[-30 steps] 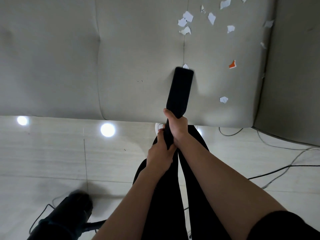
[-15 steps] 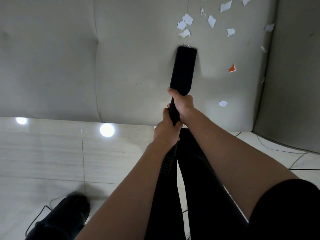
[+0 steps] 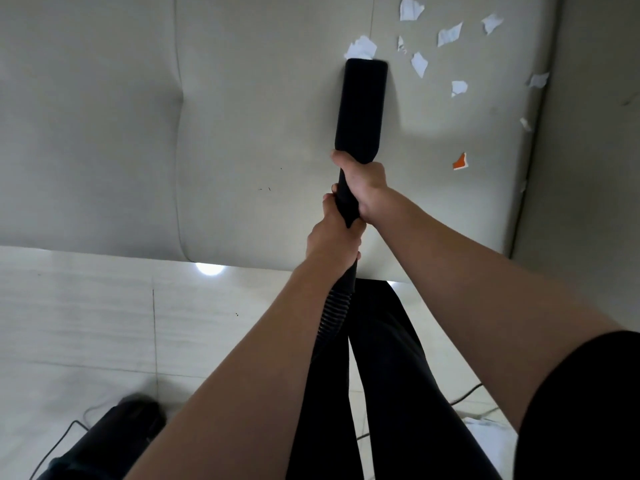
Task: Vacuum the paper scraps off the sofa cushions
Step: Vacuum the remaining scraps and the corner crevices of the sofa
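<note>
A black flat vacuum nozzle [image 3: 362, 105] lies on the grey sofa cushion [image 3: 263, 133], its tip touching a white paper scrap [image 3: 362, 48]. My right hand [image 3: 363, 185] grips the nozzle's neck. Just behind it, my left hand [image 3: 332, 237] grips the tube where the ribbed hose [image 3: 332, 313] begins. Several white scraps [image 3: 448, 34] lie scattered to the right of the tip, and one orange scrap [image 3: 460, 162] sits nearer the cushion's right side.
The sofa's armrest [image 3: 588, 133] rises along the right. The black vacuum body [image 3: 107, 441] stands on the pale tiled floor [image 3: 86, 323] at lower left, with a cable beside it. My black-clad legs stand against the sofa's front edge.
Both hands have pushed the nozzle forward across the cushion, from near the front edge up to the cluster of white scraps. One small scrap by the seam is gone from view.
</note>
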